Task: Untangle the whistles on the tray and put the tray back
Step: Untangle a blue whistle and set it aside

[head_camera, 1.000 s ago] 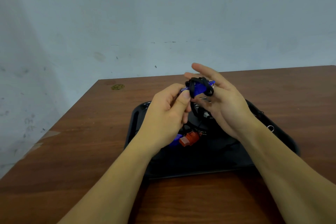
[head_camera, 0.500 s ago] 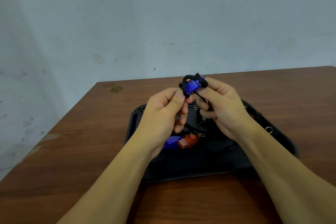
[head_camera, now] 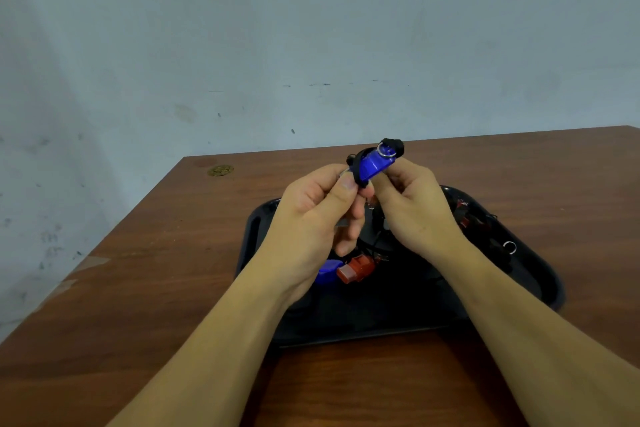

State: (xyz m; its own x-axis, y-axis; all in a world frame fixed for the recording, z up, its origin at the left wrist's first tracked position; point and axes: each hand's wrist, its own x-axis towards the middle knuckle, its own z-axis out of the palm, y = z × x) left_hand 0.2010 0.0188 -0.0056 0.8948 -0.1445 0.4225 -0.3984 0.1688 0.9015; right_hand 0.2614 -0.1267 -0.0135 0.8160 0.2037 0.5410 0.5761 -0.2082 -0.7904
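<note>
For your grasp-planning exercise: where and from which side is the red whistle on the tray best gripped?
Probably pinch the red whistle across its blocky body, coming from above: it lies flat on the tray, its cord end tucked among black cords.

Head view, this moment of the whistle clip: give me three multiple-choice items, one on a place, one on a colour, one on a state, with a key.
1. Where is the red whistle?
A. lying in the black tray
B. on the bare table
C. in the right hand

2. What colour is the whistle held up between the two hands?
A. red
B. blue
C. green

3. What is the state of the held whistle's cord?
A. laid out straight on the table
B. wrapped around the whistle body
C. missing

Key:
1 A, it lies on the tray floor below the left hand.
2 B, the blue whistle shows between the left hand and the right hand.
3 B, the black cord loops over the body and bunches at the ring end.
</note>
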